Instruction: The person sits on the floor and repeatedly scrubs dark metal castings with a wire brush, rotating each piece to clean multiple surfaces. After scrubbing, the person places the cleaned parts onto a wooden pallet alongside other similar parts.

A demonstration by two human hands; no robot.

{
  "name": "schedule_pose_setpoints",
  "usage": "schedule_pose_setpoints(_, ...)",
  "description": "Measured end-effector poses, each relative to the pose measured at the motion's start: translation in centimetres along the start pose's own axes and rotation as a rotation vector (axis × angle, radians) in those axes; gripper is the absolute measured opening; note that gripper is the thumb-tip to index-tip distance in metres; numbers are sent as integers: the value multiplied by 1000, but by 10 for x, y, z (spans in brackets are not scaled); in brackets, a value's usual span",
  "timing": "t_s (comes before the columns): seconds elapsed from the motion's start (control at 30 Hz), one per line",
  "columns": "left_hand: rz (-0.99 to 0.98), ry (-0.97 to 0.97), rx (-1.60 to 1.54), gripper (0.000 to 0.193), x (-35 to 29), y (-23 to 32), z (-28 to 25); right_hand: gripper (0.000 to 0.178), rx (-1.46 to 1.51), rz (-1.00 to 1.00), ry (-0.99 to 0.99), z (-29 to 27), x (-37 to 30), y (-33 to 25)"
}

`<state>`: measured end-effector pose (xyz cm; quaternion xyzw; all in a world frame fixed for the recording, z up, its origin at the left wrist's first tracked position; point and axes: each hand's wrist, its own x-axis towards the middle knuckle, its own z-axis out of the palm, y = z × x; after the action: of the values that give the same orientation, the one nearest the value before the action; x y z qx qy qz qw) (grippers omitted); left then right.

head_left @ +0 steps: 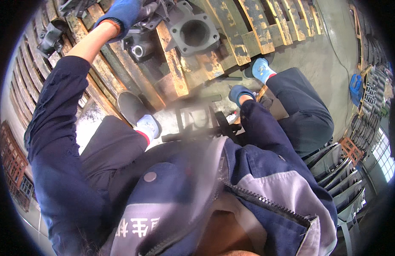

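My left hand (124,18), in a blue work glove with an orange cuff, reaches far forward at the upper left. Its fingers close on a dark grey metal casting (151,20) among other castings on the slats. Just to the right lies a square-flanged casting (183,37) with a large round bore and corner holes. My right hand (241,92), also gloved in blue, is low between my legs, closed round something I cannot make out. Close to it is a wooden, stick-like piece (262,91). A blurred dark metal frame (197,117) stands in front of my body.
Worn wooden pallets (227,30) spread across the far side, bearing castings, one (51,39) at the far left. My shoes rest on the grey floor (308,57). Stacked metal parts (368,111) and a blue cloth-like thing (356,87) are at the right; a cable crosses the floor.
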<state>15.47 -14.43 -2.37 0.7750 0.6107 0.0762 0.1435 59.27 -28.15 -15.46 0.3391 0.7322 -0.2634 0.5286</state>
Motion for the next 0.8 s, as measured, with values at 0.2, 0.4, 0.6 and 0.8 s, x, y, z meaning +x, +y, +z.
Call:
schedule_pose_setpoints(0.2, -13, -2, -207, 36, -29, -17, -39, 39, 846, -36, 189, -54, -72, -27)
schedule_pose_setpoints(0.4, -10, 41, -54, 34, -140, -10, -39, 25, 1631, -476, 289, -95, -92, -93)
schedule_pose_setpoints(0.6, -426, 5, -83, 26, -212, -2, 3, 28, 1425, -610, 383, -152, -75, -166)
schedule_pose_setpoints(0.8, -439, 175, -44, 24, -216, 13, 30, 27, 1620, -400, 385, -203, -41, -190)
